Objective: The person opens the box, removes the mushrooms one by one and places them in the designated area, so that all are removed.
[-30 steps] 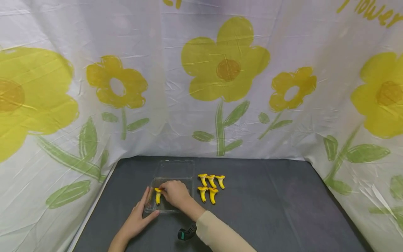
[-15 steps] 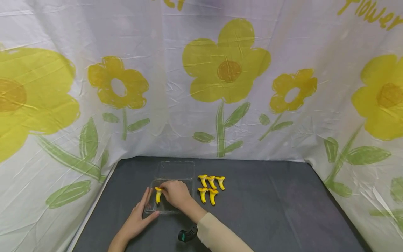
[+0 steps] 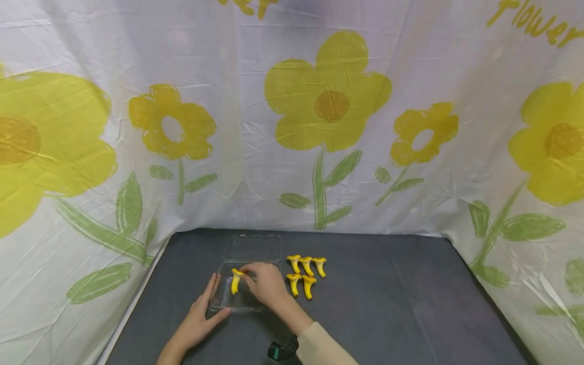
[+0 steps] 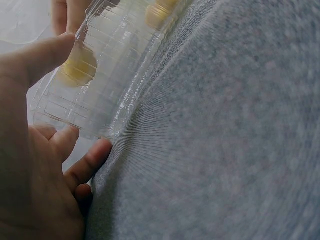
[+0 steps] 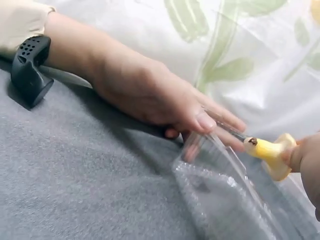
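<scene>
In the head view my right hand (image 3: 266, 285) pinches a yellow chanterelle mushroom (image 3: 235, 284) by its cap. The stem points down over the left part of a clear plastic box (image 3: 246, 308). The right wrist view shows the mushroom (image 5: 270, 154) close to the box wall, its dark stem end toward the left hand. My left hand (image 3: 193, 322) rests against the box's near left corner, fingers extended along the left side, thumb at the front. In the left wrist view the thumb and fingers of the left hand (image 4: 37, 165) touch the box (image 4: 107, 95) from outside.
Several more chanterelles (image 3: 308, 287) lie in two rows on the dark cloth, right of the box. The box's transparent lid (image 3: 255, 248) lies folded back behind it. A white curtain (image 3: 246, 192) with painted flowers closes off the back and sides.
My right hand has shifted slightly right and up, carrying the mushroom away from the box's left wall. The left hand stays at the box corner.
</scene>
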Action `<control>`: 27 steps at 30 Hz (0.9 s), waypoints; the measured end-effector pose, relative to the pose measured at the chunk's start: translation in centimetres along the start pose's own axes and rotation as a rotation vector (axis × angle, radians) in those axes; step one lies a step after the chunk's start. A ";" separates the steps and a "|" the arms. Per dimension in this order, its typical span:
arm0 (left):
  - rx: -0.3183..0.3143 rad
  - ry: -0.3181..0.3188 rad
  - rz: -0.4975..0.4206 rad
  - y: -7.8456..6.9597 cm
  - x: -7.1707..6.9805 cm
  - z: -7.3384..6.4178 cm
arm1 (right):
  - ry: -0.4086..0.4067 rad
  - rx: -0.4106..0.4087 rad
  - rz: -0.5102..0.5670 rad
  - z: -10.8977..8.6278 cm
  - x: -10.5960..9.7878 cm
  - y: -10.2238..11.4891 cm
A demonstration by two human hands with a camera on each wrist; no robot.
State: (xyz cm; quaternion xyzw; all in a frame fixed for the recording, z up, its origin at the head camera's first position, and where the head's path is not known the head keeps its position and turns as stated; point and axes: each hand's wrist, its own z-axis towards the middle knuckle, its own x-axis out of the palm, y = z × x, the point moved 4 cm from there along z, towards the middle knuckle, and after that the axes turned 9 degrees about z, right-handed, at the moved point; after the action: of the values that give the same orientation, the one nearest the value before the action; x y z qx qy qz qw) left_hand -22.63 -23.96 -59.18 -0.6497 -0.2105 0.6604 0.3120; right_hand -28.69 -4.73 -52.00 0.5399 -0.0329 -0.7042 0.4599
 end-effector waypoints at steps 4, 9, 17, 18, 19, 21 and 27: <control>-0.016 0.007 0.013 -0.1 0.0 0.0 | -0.050 0.020 0.065 -1.1 -0.7 -0.7; -0.013 0.006 0.006 0.0 0.0 0.0 | -0.082 0.035 0.118 -2.3 -1.8 -1.4; -0.027 0.020 -0.004 0.1 -0.1 -0.1 | -0.130 0.039 0.167 -3.7 -3.5 -1.8; -0.026 0.018 -0.003 0.0 -0.1 -0.1 | -0.138 0.041 0.174 -3.9 -3.6 -1.9; -0.023 0.017 0.001 0.0 -0.1 -0.1 | -0.145 0.044 0.182 -4.1 -3.7 -2.0; -0.019 0.016 0.005 0.0 -0.1 -0.1 | -0.153 0.061 0.196 -4.5 -3.8 -2.3; -0.023 0.011 0.014 0.1 0.0 0.0 | -0.191 0.091 0.223 -5.4 -4.3 -3.1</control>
State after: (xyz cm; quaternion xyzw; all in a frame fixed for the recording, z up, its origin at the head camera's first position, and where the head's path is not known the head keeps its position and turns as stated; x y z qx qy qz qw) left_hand -22.61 -24.05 -59.24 -0.6585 -0.2118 0.6564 0.3010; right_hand -26.34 2.45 -52.76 0.4836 -0.1685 -0.6947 0.5052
